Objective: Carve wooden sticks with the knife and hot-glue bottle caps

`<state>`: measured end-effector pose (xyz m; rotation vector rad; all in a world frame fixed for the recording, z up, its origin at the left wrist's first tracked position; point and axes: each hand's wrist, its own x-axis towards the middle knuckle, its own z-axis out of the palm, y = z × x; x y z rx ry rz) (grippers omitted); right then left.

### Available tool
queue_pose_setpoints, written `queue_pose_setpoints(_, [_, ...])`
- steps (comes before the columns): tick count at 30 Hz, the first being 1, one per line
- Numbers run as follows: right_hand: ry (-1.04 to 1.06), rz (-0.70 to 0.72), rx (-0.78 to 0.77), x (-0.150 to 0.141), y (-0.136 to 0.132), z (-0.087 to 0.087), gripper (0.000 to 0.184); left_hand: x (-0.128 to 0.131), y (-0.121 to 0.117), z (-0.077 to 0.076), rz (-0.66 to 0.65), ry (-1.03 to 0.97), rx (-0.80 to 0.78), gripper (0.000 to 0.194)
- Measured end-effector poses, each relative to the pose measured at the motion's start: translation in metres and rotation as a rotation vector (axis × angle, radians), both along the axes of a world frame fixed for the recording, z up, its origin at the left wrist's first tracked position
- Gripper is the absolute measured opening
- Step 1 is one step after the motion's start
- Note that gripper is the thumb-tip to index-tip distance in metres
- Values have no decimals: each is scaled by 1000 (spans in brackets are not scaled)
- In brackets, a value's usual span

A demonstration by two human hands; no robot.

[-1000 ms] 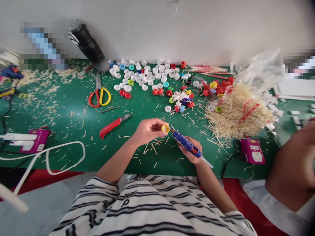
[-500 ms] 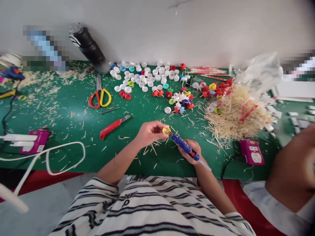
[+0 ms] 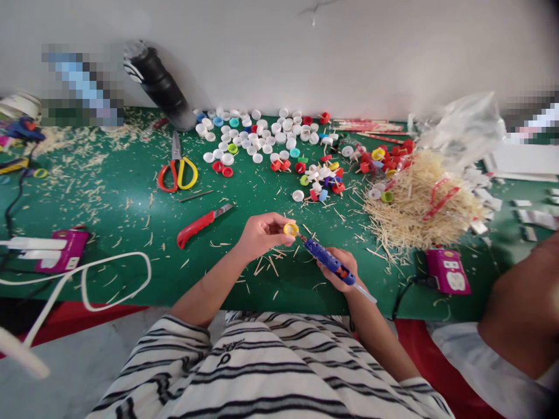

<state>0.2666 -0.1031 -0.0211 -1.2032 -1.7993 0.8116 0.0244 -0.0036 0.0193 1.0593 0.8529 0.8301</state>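
One camera here, worn on the person's head — close above the striped shirt [image 3: 262, 378], facing forward and down. The left hand [image 3: 261, 235] and right hand [image 3: 347, 259] fall near mid-view; the green surface [image 3: 257, 192] spreads beyond — up to the pale wall [image 3: 349, 58] along the top.

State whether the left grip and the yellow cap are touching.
Touching. The head view shows the left grip holding the yellow cap at its side, with thumb and fingers against it.
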Motion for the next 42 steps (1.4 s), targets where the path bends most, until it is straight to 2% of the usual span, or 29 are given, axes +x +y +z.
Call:
queue_pose_setpoints(26, [5, 21, 90, -3, 3, 1, 17, 1, 0, -11, 37, -108, -47, 34])
queue_pose_setpoints(32, [-73, 237, 84, -7, 7, 4, 31, -6, 6, -4, 114, -185, 14, 31])
queue_pose_setpoints(38, [-57, 33, 185, -6, 4, 4, 25, -15, 8, -2, 177, -148, 44, 37])
queue_pose_setpoints(42, [-31, -46, 282, -6, 3, -2, 22, -13, 6, 0, 91, -108, 20, 38])
